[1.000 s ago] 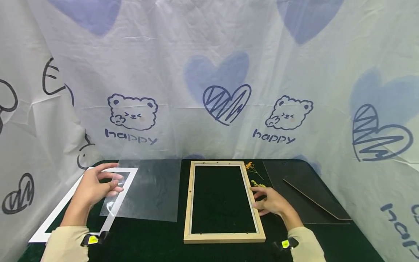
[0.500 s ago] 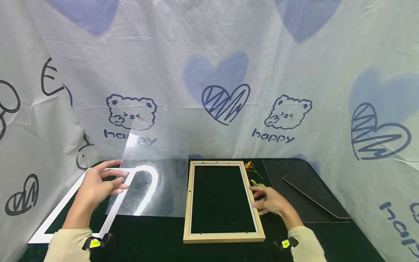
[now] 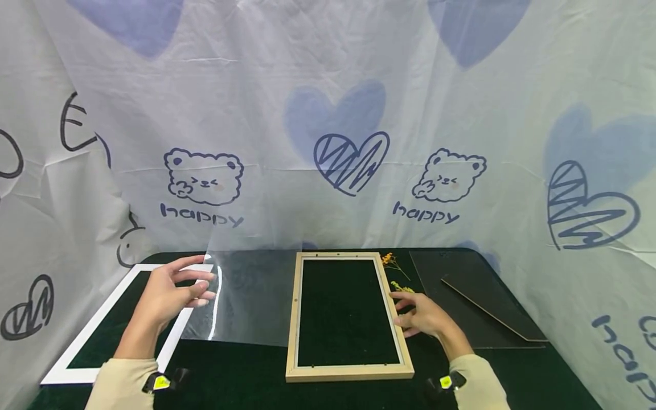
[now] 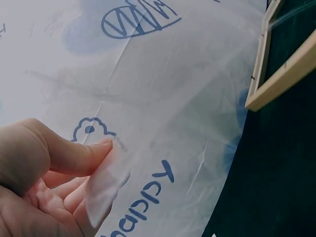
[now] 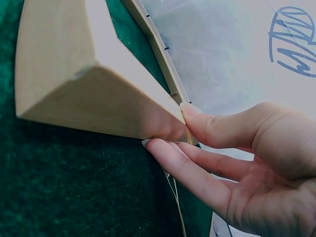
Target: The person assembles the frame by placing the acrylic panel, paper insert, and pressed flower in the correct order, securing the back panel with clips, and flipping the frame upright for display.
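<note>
My left hand pinches the left edge of a clear plastic sheet between thumb and fingers. The sheet is held above the green cloth, its right edge beside the wooden picture frame. In the left wrist view the thumb presses on the see-through sheet, and the backdrop print shows through it. The frame lies flat at the middle of the table. My right hand grips its right side; in the right wrist view the thumb is on the rail and the fingertips touch its outer side.
A white mat border lies at the left, partly behind the left forearm. Yellow and orange dried flowers rest right of the frame. Farther right are dark backing boards. A printed white curtain hangs behind the table.
My left hand has carried the plastic sheet rightward toward the frame; the sheet tilted up midway, then came lower again. My right hand and the frame have stayed about where they were.
</note>
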`<state>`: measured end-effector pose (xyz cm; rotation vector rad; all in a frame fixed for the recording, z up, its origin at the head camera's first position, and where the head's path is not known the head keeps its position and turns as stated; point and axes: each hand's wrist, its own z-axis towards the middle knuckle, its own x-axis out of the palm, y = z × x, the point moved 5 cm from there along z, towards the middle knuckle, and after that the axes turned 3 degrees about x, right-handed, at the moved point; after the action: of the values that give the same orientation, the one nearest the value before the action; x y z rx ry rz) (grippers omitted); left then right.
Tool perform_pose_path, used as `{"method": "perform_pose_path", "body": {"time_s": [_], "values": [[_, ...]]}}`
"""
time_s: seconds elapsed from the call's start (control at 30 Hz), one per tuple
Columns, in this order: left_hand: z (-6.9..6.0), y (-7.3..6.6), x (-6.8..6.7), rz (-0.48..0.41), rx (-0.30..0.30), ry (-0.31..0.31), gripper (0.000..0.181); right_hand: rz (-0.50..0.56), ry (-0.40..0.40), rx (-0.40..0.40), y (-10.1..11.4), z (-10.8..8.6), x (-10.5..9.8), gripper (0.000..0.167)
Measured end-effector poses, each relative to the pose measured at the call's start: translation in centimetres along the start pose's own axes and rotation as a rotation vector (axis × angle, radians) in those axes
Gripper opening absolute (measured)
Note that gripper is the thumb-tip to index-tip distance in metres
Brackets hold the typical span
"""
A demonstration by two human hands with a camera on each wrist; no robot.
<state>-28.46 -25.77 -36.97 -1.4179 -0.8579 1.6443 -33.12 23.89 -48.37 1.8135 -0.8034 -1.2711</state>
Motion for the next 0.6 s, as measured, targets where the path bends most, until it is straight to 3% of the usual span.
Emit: {"method": "perform_pose_path", "body": {"time_s": [0.3, 0.6], "values": [[0.5, 0.2, 1.2, -0.023, -0.049, 0.019, 0.065, 0.001, -0.021, 0.013, -0.2, 0.1, 0.0, 0.066], [0.5, -0.6, 1.5, -0.071, -0.003, 0.002, 0.064, -0.002, -0.035, 0.036, -0.2, 0.1, 0.0, 0.066]]}}
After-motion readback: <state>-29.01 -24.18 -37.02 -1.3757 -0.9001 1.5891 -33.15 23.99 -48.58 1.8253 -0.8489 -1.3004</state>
